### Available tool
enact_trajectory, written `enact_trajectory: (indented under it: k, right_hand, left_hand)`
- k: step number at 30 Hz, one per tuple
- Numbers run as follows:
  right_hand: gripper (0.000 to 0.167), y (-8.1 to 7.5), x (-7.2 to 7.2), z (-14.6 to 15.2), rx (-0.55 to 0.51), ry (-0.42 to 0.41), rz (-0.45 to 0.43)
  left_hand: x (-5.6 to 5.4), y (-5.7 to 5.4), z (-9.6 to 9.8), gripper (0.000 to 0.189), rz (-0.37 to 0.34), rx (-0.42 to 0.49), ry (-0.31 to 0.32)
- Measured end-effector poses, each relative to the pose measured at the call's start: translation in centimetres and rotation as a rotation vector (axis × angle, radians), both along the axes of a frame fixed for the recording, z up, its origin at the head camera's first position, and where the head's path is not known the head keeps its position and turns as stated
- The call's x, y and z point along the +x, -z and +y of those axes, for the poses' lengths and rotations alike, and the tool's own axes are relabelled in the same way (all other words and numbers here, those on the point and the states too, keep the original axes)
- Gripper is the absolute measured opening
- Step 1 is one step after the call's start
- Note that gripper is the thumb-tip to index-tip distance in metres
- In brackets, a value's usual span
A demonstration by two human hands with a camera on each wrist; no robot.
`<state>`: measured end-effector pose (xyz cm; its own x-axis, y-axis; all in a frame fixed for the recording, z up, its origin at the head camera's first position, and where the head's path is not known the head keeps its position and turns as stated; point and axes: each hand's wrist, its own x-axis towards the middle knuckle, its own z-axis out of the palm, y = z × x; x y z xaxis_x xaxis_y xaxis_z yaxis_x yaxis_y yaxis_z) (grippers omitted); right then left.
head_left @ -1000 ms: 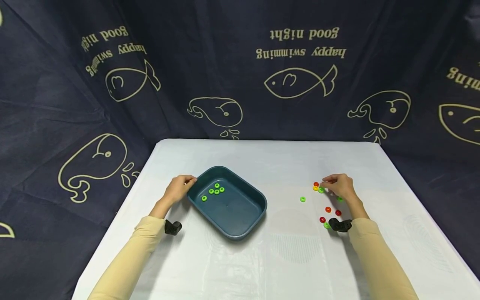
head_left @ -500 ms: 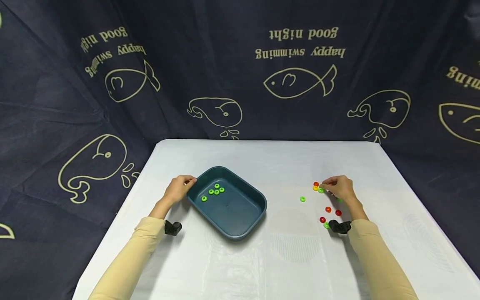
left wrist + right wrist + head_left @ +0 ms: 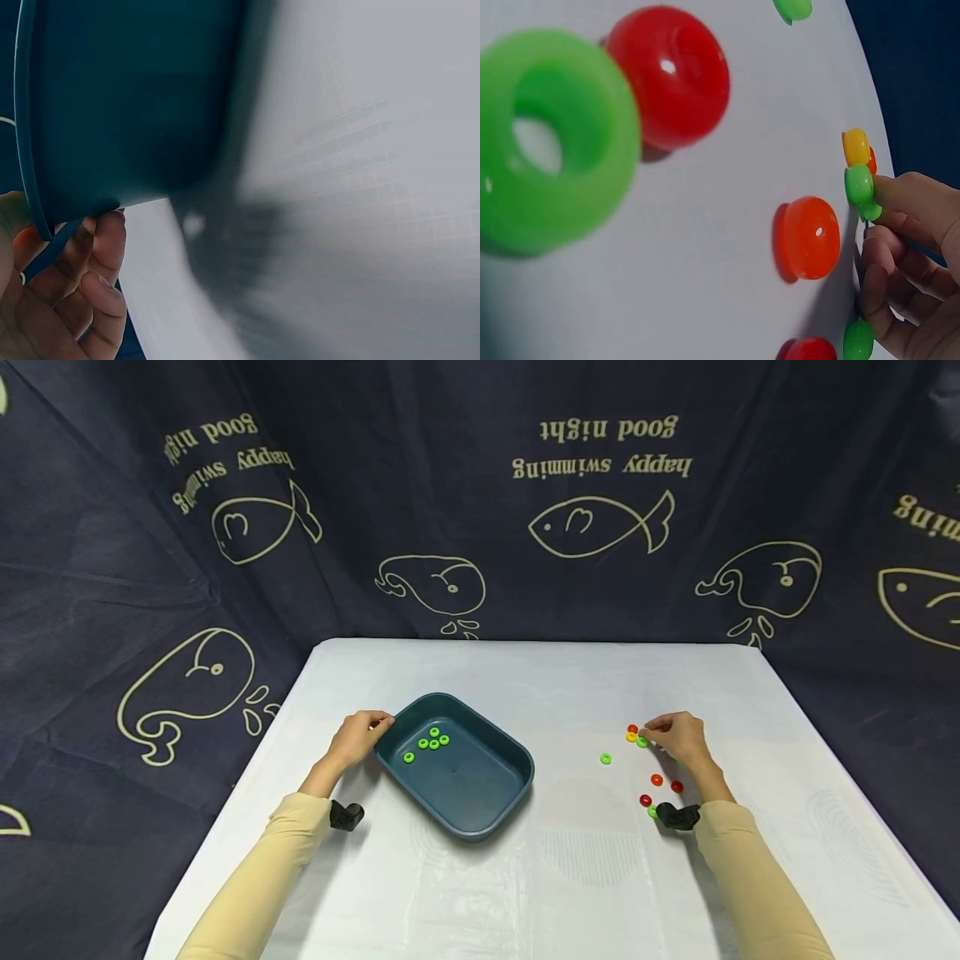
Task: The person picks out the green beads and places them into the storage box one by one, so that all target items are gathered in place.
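Note:
At the far left corner of a dark teal tub (image 3: 480, 793), my left hand (image 3: 358, 739) grips the rim; in the left wrist view its curled fingers (image 3: 109, 240) show under the tub's edge. Several green rings (image 3: 434, 744) lie in the tub. On the right my right hand (image 3: 678, 737) reaches down to the table, thumb and fingertips close together. The right wrist view shows a small green ring (image 3: 870, 211), mostly hidden, pinched between them. Right beside the fingertips lies another green ring (image 3: 859, 185), with a yellow ring (image 3: 632, 737) and a red ring (image 3: 633, 728) just beyond.
Nearer the right forearm lie an orange ring (image 3: 657, 780), dark red rings (image 3: 646, 800) and a green ring (image 3: 652, 812). One green ring (image 3: 606, 759) sits apart, toward the tub. A dark printed curtain (image 3: 480, 527) hangs behind the white table (image 3: 480, 910).
My right thumb and fingertips have drawn together near the green ring, and the hand has shifted very slightly left. The left hand and the tub stay where they were.

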<state>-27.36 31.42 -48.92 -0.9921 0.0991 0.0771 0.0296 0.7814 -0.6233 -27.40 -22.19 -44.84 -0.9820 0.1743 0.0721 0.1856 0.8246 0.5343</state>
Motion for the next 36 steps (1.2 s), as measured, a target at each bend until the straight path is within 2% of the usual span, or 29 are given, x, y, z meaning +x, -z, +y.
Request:
enact_trajectory:
  k: [17,25,36]
  right_hand:
    - [0.021,-0.2,-0.4,-0.1,0.024,-0.02,0.007]
    - [0.025,-2.2,-0.7,-1.0,0.042,-0.021,0.059]
    - [0.024,-5.3,-2.7,-4.0,-0.02,-0.086,0.106]
  left_hand:
    - [0.1,-0.1,0.1,0.03,0.0,-0.002,-0.008]
    - [0.0,0.1,0.0,0.03,-0.001,-0.004,-0.018]
    - [-0.1,0.1,0.0,0.03,-0.007,0.002,-0.031]
